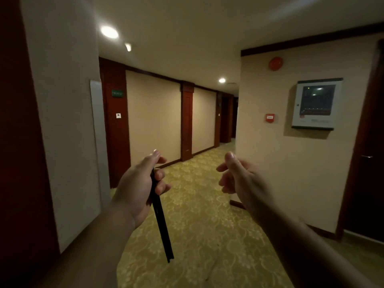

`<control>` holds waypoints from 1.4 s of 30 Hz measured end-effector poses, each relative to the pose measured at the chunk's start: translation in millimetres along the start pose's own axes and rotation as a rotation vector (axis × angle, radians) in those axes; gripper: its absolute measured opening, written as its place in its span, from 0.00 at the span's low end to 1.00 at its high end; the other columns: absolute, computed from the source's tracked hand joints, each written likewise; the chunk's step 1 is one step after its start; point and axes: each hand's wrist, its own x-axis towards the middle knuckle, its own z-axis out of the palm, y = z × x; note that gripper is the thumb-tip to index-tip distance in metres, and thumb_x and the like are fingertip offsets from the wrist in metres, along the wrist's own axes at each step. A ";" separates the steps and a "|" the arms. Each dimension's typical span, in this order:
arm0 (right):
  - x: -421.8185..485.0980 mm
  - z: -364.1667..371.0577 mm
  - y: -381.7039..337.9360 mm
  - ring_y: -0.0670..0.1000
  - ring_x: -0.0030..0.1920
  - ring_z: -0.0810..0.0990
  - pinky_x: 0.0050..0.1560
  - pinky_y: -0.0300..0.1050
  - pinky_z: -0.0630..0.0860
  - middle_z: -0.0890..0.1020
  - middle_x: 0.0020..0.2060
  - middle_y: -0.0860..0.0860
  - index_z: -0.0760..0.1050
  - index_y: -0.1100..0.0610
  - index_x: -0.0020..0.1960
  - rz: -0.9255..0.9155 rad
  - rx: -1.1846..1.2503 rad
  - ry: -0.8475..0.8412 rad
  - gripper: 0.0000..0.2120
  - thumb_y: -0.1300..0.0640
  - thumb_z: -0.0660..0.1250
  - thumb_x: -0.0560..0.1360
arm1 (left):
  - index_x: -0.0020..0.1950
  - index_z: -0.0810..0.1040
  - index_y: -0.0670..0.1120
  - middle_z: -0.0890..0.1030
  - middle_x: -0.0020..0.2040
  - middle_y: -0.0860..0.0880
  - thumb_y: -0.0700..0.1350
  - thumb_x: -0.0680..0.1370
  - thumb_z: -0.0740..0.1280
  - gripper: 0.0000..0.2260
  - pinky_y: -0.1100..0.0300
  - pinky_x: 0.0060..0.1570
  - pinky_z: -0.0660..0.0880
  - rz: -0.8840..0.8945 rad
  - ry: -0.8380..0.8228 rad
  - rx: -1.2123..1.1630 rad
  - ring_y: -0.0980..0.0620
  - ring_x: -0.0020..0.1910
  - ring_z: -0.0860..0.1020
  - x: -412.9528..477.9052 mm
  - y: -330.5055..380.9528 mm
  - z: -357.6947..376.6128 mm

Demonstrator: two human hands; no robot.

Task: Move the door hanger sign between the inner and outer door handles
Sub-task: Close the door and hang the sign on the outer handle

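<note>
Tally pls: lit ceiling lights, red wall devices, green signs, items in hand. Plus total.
Ceiling lights: 3
Red wall devices: 2
Green sign: 1
Door hanger sign, gripped by left hand: 1
Total: 7

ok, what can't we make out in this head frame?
- door hanger sign: head view, edge-on, so its face and text don't show; its top is hidden inside the left hand.
- green plate on the wood panel: too small and blurred to read.
- door handle, far right: dark, and the frame edge cuts its door.
- wall panel: labels blurred.
</note>
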 end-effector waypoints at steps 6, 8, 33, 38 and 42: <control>84.0 1.5 32.2 0.52 0.36 0.79 0.43 0.55 0.78 0.80 0.33 0.53 0.78 0.57 0.44 -0.040 -0.044 0.046 0.25 0.36 0.56 0.73 | 0.49 0.77 0.46 0.68 0.29 0.53 0.54 0.81 0.60 0.13 0.50 0.44 0.72 0.097 0.026 0.078 0.55 0.25 0.64 91.6 -34.7 -12.7; 110.8 2.9 46.9 0.51 0.34 0.78 0.42 0.54 0.77 0.79 0.31 0.52 0.77 0.58 0.43 -0.055 -0.057 0.063 0.24 0.38 0.56 0.75 | 0.49 0.76 0.45 0.67 0.28 0.53 0.53 0.82 0.59 0.13 0.49 0.44 0.72 0.118 0.024 0.109 0.54 0.25 0.63 120.5 -47.8 -14.4; 455.5 38.7 227.4 0.49 0.32 0.74 0.39 0.49 0.72 0.76 0.28 0.49 0.76 0.58 0.40 -0.057 0.178 -0.187 0.26 0.38 0.54 0.79 | 0.40 0.72 0.45 0.62 0.25 0.50 0.52 0.81 0.61 0.14 0.48 0.46 0.77 0.241 0.521 0.314 0.52 0.23 0.63 405.9 -141.3 -9.0; 496.1 89.2 259.3 0.47 0.31 0.74 0.35 0.45 0.72 0.75 0.27 0.49 0.75 0.58 0.39 -0.052 0.219 -0.302 0.25 0.39 0.55 0.80 | 0.39 0.72 0.45 0.62 0.26 0.50 0.53 0.81 0.61 0.15 0.51 0.41 0.74 0.253 0.664 0.367 0.52 0.23 0.62 436.2 -142.4 -33.4; 514.9 125.6 272.0 0.44 0.29 0.73 0.30 0.36 0.70 0.74 0.26 0.47 0.75 0.58 0.38 -0.077 0.224 -0.355 0.26 0.39 0.54 0.80 | 0.40 0.72 0.45 0.63 0.26 0.50 0.53 0.81 0.60 0.15 0.52 0.41 0.76 0.274 0.711 0.427 0.52 0.24 0.62 455.5 -142.3 -49.9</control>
